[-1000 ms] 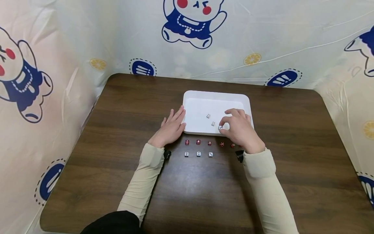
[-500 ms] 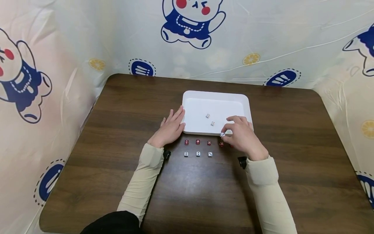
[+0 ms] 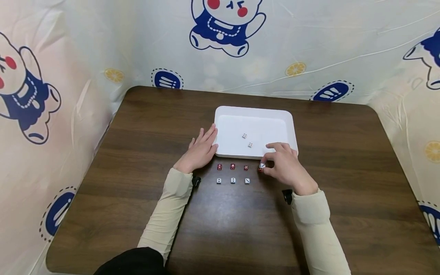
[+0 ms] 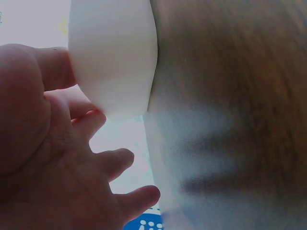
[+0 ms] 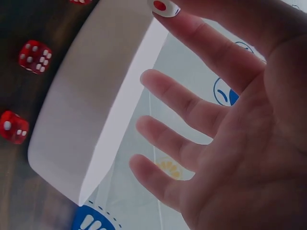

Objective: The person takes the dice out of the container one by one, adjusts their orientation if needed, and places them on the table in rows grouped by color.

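Note:
My right hand (image 3: pixel 287 164) pinches a white die (image 3: pixel 262 165) between thumb and index finger, just over the row of red dice near the tray's front edge. In the right wrist view the pinched die (image 5: pixel 160 5) shows a red pip, and the other fingers are spread. My left hand (image 3: pixel 199 151) rests with extended fingers against the left side of the white tray (image 3: pixel 254 112); the left wrist view shows its fingers touching the tray's wall (image 4: pixel 115 57). Two white dice, one farther back (image 3: pixel 244 136) and one nearer (image 3: pixel 250 145), lie in the tray.
In front of the tray runs a row of red dice (image 3: pixel 232 167), partly hidden by my right hand. Nearer me, three white dice (image 3: pixel 233 180) form a second row on the brown table (image 3: pixel 220 229). A printed curtain (image 3: pixel 137 49) stands behind and at the sides.
My right hand has carried the white die out of the tray, over its front rim and toward the red row. The left hand stays at the tray.

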The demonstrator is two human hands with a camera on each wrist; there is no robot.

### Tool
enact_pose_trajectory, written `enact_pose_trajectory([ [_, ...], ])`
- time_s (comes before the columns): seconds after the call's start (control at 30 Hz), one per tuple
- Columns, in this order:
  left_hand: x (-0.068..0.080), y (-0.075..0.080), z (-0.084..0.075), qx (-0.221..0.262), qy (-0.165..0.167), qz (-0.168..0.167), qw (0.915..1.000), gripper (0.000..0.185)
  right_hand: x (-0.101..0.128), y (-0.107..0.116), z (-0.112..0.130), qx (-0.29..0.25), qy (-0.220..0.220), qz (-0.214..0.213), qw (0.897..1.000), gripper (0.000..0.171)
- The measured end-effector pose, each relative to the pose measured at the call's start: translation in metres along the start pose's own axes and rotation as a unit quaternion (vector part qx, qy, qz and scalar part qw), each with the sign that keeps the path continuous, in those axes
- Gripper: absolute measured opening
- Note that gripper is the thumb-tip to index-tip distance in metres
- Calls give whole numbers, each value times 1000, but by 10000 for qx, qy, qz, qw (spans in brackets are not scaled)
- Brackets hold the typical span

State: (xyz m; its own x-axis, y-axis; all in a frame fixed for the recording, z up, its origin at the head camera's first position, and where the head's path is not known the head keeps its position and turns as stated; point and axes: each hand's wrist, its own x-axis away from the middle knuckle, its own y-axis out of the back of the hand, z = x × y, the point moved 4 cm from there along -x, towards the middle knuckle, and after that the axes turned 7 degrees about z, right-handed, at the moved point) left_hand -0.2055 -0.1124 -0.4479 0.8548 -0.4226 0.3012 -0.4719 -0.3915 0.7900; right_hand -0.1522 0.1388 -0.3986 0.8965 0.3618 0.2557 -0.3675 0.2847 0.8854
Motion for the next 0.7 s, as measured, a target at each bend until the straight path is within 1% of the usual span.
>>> enact_pose_trajectory([
  [0.33,1,0,0,30,-20,6,10000,59,5,-12,-1,27,331,-93,9994,4],
  [0.53,0,0,1,17,-42,-6,10000,59,9,-17,-2,-12,405,-78,9991,6],
  [0.7,0,0,1,22,-39,-4,10000,59,11,-21,-2,-97,373,-31,9993,7],
])
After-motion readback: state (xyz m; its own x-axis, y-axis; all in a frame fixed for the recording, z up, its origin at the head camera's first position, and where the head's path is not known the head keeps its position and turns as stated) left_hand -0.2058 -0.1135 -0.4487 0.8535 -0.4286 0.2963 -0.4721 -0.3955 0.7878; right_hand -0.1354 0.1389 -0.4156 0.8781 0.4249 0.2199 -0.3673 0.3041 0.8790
